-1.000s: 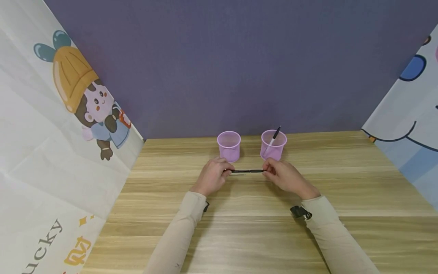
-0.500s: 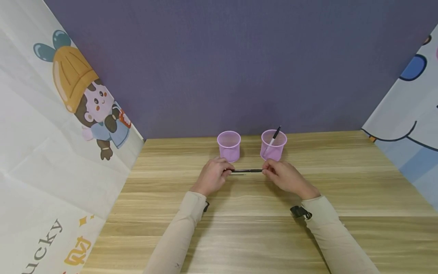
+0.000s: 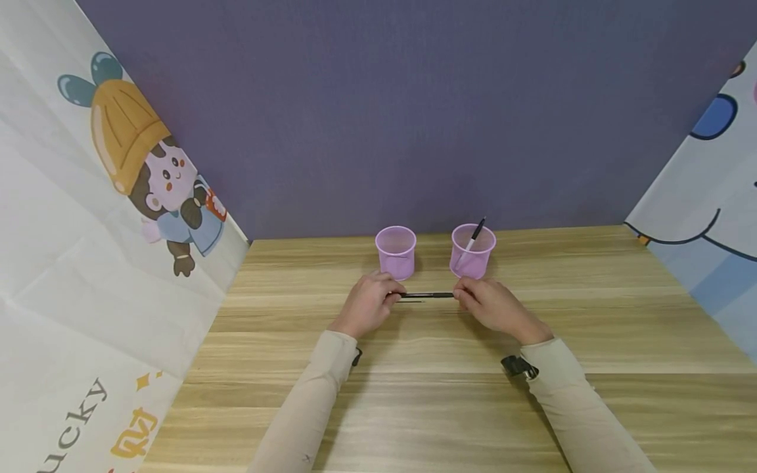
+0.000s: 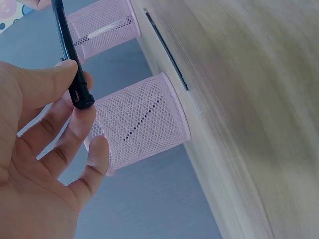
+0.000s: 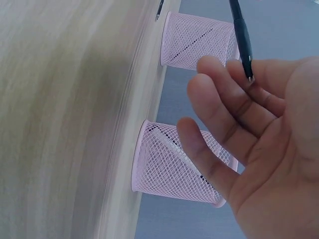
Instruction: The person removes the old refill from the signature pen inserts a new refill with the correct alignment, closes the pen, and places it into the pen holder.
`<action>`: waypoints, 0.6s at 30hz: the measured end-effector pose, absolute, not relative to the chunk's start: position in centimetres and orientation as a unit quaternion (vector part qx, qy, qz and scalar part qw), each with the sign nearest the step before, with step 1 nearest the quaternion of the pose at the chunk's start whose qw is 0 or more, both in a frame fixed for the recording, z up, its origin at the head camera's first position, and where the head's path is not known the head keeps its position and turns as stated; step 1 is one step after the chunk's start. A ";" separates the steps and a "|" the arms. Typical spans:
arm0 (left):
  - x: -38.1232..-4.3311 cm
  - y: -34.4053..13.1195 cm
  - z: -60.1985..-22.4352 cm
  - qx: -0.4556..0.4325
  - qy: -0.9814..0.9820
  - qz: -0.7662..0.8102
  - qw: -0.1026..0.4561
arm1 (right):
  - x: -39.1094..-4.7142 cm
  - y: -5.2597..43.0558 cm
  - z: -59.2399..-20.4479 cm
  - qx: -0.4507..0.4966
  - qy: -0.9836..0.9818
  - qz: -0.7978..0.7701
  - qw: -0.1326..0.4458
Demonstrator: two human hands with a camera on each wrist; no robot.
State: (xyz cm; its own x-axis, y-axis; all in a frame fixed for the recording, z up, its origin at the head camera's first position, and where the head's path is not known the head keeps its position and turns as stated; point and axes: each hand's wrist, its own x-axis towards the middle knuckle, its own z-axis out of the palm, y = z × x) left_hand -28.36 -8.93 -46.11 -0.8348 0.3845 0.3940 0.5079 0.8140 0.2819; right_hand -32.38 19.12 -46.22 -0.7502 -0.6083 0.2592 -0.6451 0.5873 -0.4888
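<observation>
A black pen [image 3: 427, 295] is held level above the table between both hands. My left hand [image 3: 368, 301] pinches its blunt end between thumb and fingers; the clip end [image 4: 79, 94] shows in the left wrist view. My right hand [image 3: 495, 307] holds the pointed end, its fingers curled around the tip [image 5: 248, 72]. A thin dark refill [image 4: 167, 50] lies on the wooden table just below the pen. Behind the hands stand two pink mesh pen cups: the left cup [image 3: 396, 256], and the right cup [image 3: 461, 258] with a black-and-white pen [image 3: 476, 231] leaning in it.
The wooden table [image 3: 426, 407] backs onto a dark purple-grey panel [image 3: 414, 118]. A white printed sheet [image 3: 47, 249] hangs along the left, and another printed sheet [image 3: 674, 203] borders the right side.
My right fingers shift slightly downward at the pen's tip, as the thumb and forefinger close in. The left hand, the refill and the cups have not visibly moved.
</observation>
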 end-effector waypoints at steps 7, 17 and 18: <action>-28.3 -8.8 -46.0 -0.237 -0.939 -0.193 0.159 | -32.5 19.2 -46.3 0.358 -0.890 0.280 0.042; -28.3 -8.7 -46.0 -0.240 -0.937 -0.195 0.165 | -32.4 19.1 -46.3 0.354 -0.895 0.268 0.039; -28.3 -8.7 -46.0 -0.240 -0.936 -0.196 0.167 | -32.4 19.1 -46.3 0.353 -0.896 0.269 0.037</action>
